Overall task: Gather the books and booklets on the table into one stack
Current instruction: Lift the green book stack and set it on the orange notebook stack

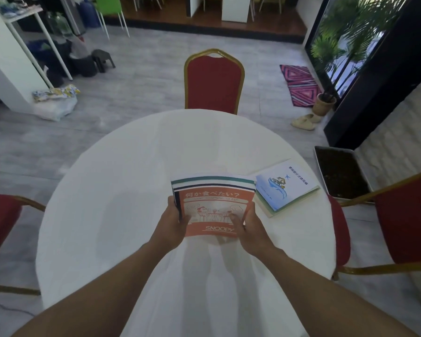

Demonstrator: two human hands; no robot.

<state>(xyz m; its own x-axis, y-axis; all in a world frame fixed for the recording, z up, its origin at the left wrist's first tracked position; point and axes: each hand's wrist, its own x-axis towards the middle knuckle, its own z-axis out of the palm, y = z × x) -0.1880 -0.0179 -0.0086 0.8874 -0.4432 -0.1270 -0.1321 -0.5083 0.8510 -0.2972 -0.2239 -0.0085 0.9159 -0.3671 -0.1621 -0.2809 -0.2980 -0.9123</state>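
Container: rectangular grey tray of dark soil (365, 176) on the floor, right of the table, filled nearly to the rim with brown-black earth. A round clay plant pot (323, 107) stands farther back by the dark window frame; what it holds is unclear beyond thin stems.

Surface: round table under a smooth white cloth (122, 171), faintly creased, draping over the near edge.

Seating: red upholstered chair with a gold metal frame and arched back (214, 81) at the far side.

Task items: small stack of thin paperback booklets topped by an orange cover printed "SNOOPY" with Japanese lettering and a line cartoon (213, 210); teal and navy striped edges of lower booklets show beyond its far end. The stack sits at table centre, held over the cloth. Left hand (171, 226) clasps the left edge, fingers curled underneath, thumb on the cover. Right hand (249, 228) clasps the right edge, thumb pressed on the cover, fingers wrapped below.

Separate pair: white booklet with a blue illustration (286, 184) lying flat atop a pale green one, just beside the held stack, to its right.
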